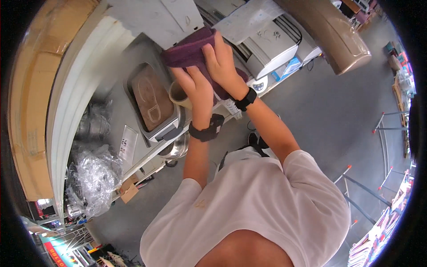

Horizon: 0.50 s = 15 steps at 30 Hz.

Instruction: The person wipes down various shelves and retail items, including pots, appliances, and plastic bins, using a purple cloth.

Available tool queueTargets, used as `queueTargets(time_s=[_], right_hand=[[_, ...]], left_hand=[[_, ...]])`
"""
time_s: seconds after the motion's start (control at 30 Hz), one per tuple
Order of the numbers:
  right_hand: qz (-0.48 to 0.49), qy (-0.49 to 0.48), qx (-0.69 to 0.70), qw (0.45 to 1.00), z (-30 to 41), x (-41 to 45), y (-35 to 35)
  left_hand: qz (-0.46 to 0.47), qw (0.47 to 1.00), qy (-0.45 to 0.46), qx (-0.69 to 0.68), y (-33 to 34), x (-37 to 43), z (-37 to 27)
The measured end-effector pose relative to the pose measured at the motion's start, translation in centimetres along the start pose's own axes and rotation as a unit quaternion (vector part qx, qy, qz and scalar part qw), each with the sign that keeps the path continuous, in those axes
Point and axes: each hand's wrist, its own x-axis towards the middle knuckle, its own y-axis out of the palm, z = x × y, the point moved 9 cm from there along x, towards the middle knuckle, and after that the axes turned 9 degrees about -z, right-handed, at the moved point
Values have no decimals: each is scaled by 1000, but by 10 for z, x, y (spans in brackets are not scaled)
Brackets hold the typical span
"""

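Observation:
A folded purple cloth (pixel 190 50) is gripped between both hands beside a white appliance housing. My left hand (pixel 196 88) holds its lower edge, and my right hand (pixel 222 63) has its fingers curled over the upper right part. More of the cloth hangs below and behind the hands. Close to my left wrist stands a beige cylindrical container (pixel 178 93), partly hidden by that hand. To its left on the shelf lies a grey tray-like appliance (pixel 153 100) with a brown inner surface. Both wrists wear black bands.
Clear plastic wrap (pixel 96 177) fills the shelf's left end, near a cardboard box (pixel 36 126). A steel pot (pixel 176 147) sits below the shelf edge. White appliances (pixel 272 46) and a brown cylindrical housing (pixel 333 36) extend at upper right. Metal racks (pixel 360 190) stand on the right.

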Motion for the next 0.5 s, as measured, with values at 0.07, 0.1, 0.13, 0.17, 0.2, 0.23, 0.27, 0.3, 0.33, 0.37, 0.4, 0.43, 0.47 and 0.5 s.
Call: queueTargets(time_s=[0.07, 0.1, 0.13, 0.17, 0.2, 0.23, 0.27, 0.3, 0.33, 0.37, 0.4, 0.43, 0.47, 0.5], right_hand=[[14, 38, -21, 999, -25, -21, -3], [18, 44, -39, 998, -36, -31, -10], [29, 46, -54, 997, -43, -39, -11], [27, 54, -54, 997, -50, -47, -13], [33, 60, -32, 997, -53, -52, -12], [39, 67, -11, 997, -55, -56, -11], [50, 78, -3, 996, -60, -58, -9], [40, 86, -6, 995, -63, -59, -14], [47, 81, -12, 996, -65, -60, -14], [52, 77, -19, 996, -65, -62, -16], [59, 87, -22, 994, -73, -70, -16], [57, 87, -24, 994, -77, -77, -16], [58, 93, -30, 994, -82, -86, -17], [56, 95, -38, 993, -88, -93, -18]], left_hand=[[-30, 999, -21, 33, -1, -17, 17], [-57, 996, -35, 54, -1, -26, 26], [-48, 995, -26, 80, -3, -32, 39], [-44, 995, -30, 86, -6, -39, 52], [-51, 995, -19, 83, -8, -40, 51], [-57, 995, -8, 80, -9, -42, 49], [-50, 995, -9, 86, -9, -43, 49], [-39, 995, -12, 90, -7, -45, 54], [-47, 994, -8, 94, -9, -45, 62], [-53, 994, -4, 98, -12, -47, 67], [-52, 995, -8, 83, -9, -48, 63], [-49, 995, -8, 82, -8, -50, 63], [-56, 992, -28, 110, -14, -56, 70], [-61, 988, -48, 134, -17, -61, 78]])
